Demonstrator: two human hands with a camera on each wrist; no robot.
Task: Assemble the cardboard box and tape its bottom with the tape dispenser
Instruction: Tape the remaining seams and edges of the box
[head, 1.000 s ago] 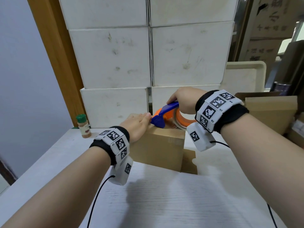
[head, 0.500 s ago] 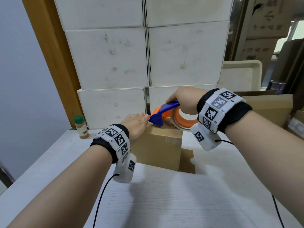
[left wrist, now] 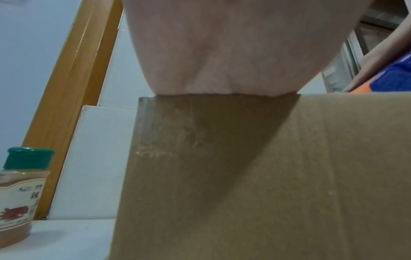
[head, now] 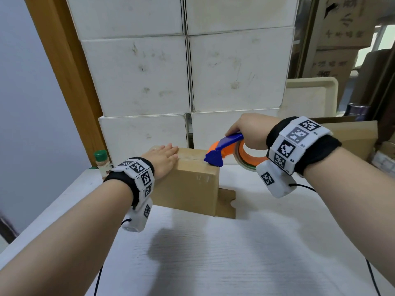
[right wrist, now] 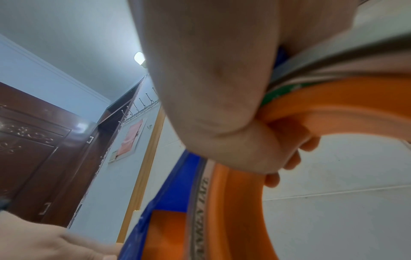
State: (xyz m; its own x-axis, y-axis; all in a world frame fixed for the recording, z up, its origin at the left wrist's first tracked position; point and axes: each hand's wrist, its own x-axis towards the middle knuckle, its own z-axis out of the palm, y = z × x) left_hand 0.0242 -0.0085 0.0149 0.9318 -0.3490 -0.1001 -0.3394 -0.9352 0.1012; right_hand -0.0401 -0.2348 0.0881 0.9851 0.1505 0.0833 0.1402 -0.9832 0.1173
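Far left on the white table [head: 277, 242] there's a little spice bottle [head: 102, 161] with a green cap, parked against the wooden door frame [head: 64, 71] and just left of the cardboard box [head: 190, 189]. Behind everything is a stack of scuffed white boxes [head: 188, 71].

The left hand [head: 162, 158] lies flat on the left part of the box's top, fingers straight and together, pressing down on it and not curled round anything. From the left wrist view you only see the palm meeting the top edge, with a shiny strip of clear tape [left wrist: 164, 123] running down the near face under it.

The box itself sits about mid-table, closed side up, with 1 loose brown flap [head: 226, 204] sticking out at its lower right on the tabletop.

Right of that, the tape dispenser [head: 226, 150], orange body with a blue handle and blue front end, has its blue nose touching the box's top right edge. The tape roll hangs off past the box's right side. The right hand [head: 250, 131] is wrapped round the handle from above, and the right wrist view shows the fingertips [right wrist: 286, 161] tucked inside the orange ring, so it's a firm hold.

Far right: a beige tray [head: 310, 97] stood on edge and more brown cartons [head: 350, 135].
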